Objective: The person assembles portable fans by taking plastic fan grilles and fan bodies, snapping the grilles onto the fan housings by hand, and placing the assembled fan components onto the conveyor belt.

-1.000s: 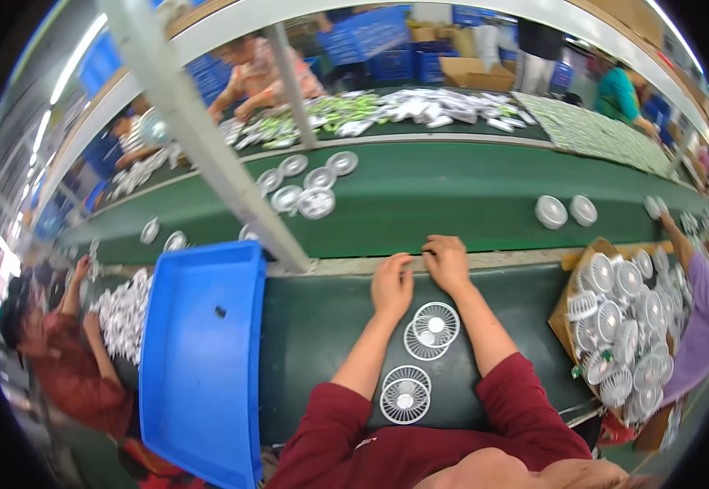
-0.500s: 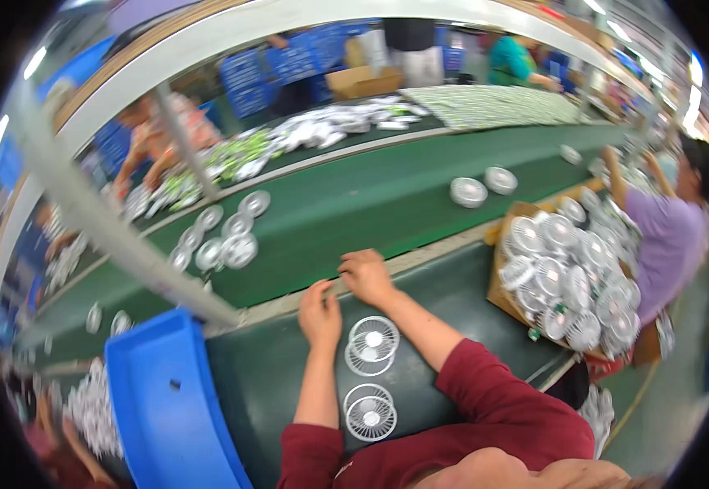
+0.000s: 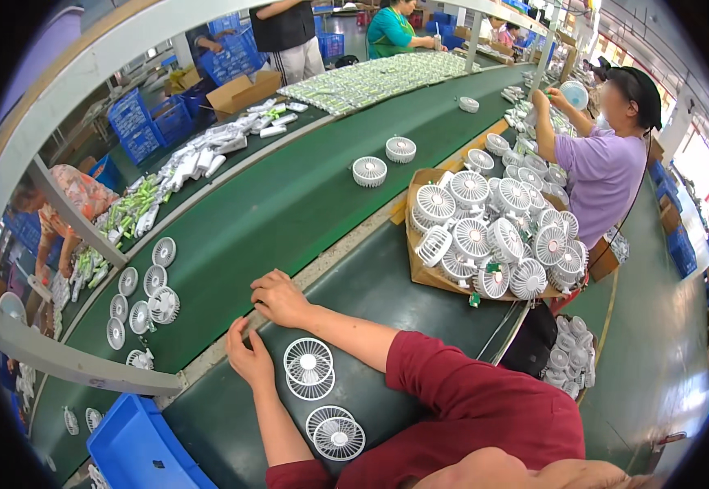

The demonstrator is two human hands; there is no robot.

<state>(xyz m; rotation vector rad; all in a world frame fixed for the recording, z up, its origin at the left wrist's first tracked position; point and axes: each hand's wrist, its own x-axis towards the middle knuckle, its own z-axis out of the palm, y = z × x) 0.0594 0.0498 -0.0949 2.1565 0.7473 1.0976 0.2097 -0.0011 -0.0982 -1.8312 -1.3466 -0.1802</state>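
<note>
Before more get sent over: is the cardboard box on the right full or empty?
Full: white fan heads are heaped above the rim of the cardboard box, hiding its bottom.

Nearer your body than your right hand (image 3: 281, 299) and left hand (image 3: 251, 360), two round white fan grilles (image 3: 308, 362) with radial ribs lie flat, one overlapping the other. Farther from your hands, a second overlapping pair (image 3: 340, 439) lies flat, its upper grille's solid hub showing.

Grilles (image 3: 308, 360) on worktop (image 3: 379, 301): smooth plast.; worktop smooth, sl. glossy; bin (image 3: 138, 444), L edge: smooth plast.; box (image 3: 420, 271), R edge: matt cardbd.
</note>
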